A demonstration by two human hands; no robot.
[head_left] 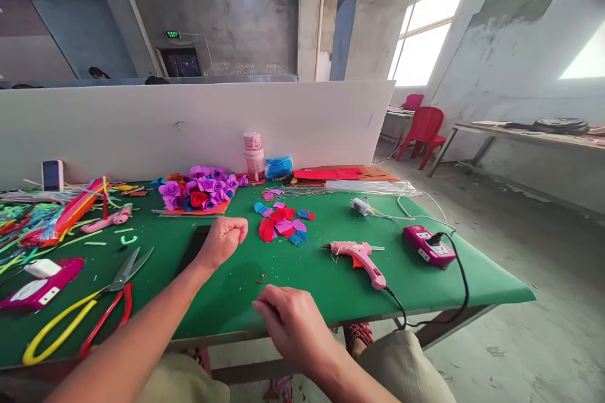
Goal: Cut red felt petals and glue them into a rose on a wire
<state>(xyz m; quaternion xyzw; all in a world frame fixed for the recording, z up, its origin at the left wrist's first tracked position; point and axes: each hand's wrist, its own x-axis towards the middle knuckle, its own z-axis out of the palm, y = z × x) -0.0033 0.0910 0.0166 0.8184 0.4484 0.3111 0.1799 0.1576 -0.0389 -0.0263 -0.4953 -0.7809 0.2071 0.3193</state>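
Note:
My left hand (221,243) is closed in a fist above the green tabletop, beside a dark phone-like slab (193,250); nothing shows sticking out of it. Closer to the front edge, my right hand (293,326) has its fingers curled in, and no object is visible in it. Between and beyond the hands lies a loose pile of red, purple and blue petal-shaped pieces (282,225). To the right, a pink glue gun (358,253) lies on its side with a clear stick at its back. A bunch of purple roses (208,186) sits behind my left hand.
Scissors (123,274) with spread blades lie at the left, near a magenta power strip (57,286) and colourful pipe cleaners (66,217). A pink bottle (254,157) stands by the white partition (321,119). At the right, a second power strip (428,245) has a trailing black cord.

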